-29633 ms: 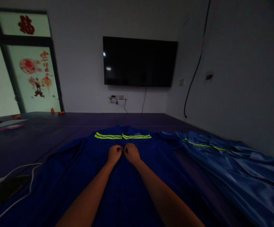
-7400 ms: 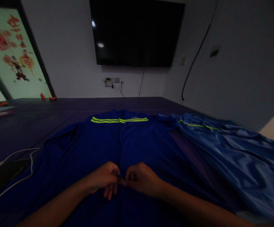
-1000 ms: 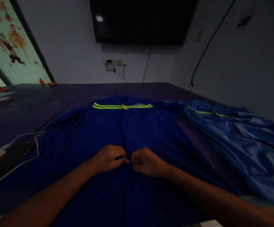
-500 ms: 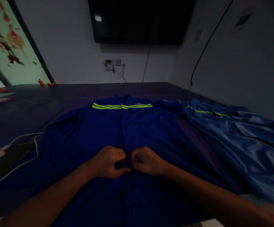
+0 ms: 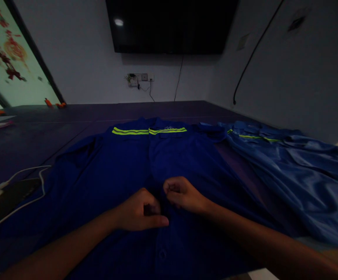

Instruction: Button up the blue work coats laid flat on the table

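Note:
A dark blue work jacket [image 5: 104, 171] with yellow reflective stripes across the chest lies flat on a dark table [image 5: 40, 132], front up. My left hand [image 5: 141, 212] rests on its front placket, fingers curled and thumb stretched right, pinching the cloth. My right hand [image 5: 182, 194] sits just beyond it on the placket, fingers curled in a pinch on the fabric edge. A round button [image 5: 162, 254] shows on the placket nearer to me.
A second, lighter blue jacket [image 5: 297, 171] lies spread at the right. A white cable [image 5: 25, 182] and a dark flat device [image 5: 2, 202] sit at the left edge. A wall-mounted black screen [image 5: 171, 23] hangs beyond the table, above a socket.
My left hand has slid toward me along the placket by a hand's width. My right hand has stayed in nearly the same place, still pinched.

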`<state>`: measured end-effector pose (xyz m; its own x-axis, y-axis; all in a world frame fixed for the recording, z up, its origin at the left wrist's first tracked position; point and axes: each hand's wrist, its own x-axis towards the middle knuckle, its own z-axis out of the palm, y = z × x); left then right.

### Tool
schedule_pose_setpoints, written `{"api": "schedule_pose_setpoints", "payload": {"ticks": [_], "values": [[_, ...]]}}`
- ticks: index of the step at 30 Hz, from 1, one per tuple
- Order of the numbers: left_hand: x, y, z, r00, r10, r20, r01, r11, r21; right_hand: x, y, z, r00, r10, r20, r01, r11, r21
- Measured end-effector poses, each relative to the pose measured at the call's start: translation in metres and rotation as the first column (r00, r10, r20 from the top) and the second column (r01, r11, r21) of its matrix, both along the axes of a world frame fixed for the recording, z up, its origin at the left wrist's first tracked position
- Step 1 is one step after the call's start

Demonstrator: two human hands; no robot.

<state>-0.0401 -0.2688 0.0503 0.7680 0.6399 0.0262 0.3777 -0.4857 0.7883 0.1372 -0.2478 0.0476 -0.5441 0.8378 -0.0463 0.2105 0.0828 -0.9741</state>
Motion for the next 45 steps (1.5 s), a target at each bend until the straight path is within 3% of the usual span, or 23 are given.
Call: {"api": "schedule_pose_setpoints", "payload": {"ticks": [3,5,9,13,18,22,25,27,30,33,35,41,45], "values": [[0.002,-0.006,0.005,0.997,-0.067,-0.049,0.051,0.962,-0.269,0.001,-0.001,0.001,0.995,-0.047,-0.085,0.052,0.998,0.046],[0.001,-0.008,0.007,0.995,-0.071,-0.077,0.040,0.938,-0.343,0.002,-0.001,0.002,0.991,-0.072,-0.116,0.080,0.994,0.073],[0.001,-0.011,0.010,0.987,-0.091,-0.135,0.034,0.927,-0.373,0.001,-0.005,0.003,0.982,-0.136,-0.134,0.152,0.981,0.118],[0.004,-0.015,0.014,0.990,-0.123,-0.061,0.083,0.891,-0.446,-0.001,-0.007,0.003,0.967,-0.221,-0.124,0.241,0.953,0.182],[0.002,-0.010,0.014,0.990,-0.081,-0.117,0.015,0.877,-0.481,-0.002,-0.005,-0.002,0.952,-0.295,-0.079,0.305,0.929,0.210],[0.000,-0.002,0.013,0.982,-0.079,-0.174,-0.041,0.804,-0.593,-0.002,-0.003,0.000,0.954,-0.296,-0.049,0.299,0.925,0.232],[-0.001,0.000,0.013,0.986,-0.067,-0.152,-0.050,0.752,-0.657,0.003,-0.004,0.008,0.959,-0.265,-0.106,0.284,0.921,0.268],[-0.002,0.001,0.014,0.990,-0.077,-0.120,-0.025,0.737,-0.675,0.007,-0.007,0.015,0.977,-0.175,-0.126,0.205,0.932,0.299],[-0.003,0.002,0.013,0.990,-0.085,-0.115,-0.018,0.723,-0.691,0.012,-0.013,0.022,0.991,0.134,-0.022,-0.120,0.941,0.317],[-0.003,0.002,0.013,0.991,-0.052,-0.120,-0.047,0.712,-0.700,0.011,-0.018,0.021,0.902,0.406,0.147,-0.432,0.847,0.309],[-0.002,0.002,0.012,0.991,-0.043,-0.126,-0.059,0.704,-0.708,0.008,-0.020,0.017,0.856,0.459,0.238,-0.517,0.777,0.361],[-0.002,0.005,0.006,0.994,-0.013,-0.106,-0.070,0.677,-0.733,0.006,-0.023,0.010,0.873,0.349,0.341,-0.488,0.612,0.623],[-0.003,0.006,0.001,0.997,0.014,-0.078,-0.067,0.674,-0.736,0.009,-0.025,0.009,0.876,0.295,0.381,-0.481,0.511,0.712]]}}
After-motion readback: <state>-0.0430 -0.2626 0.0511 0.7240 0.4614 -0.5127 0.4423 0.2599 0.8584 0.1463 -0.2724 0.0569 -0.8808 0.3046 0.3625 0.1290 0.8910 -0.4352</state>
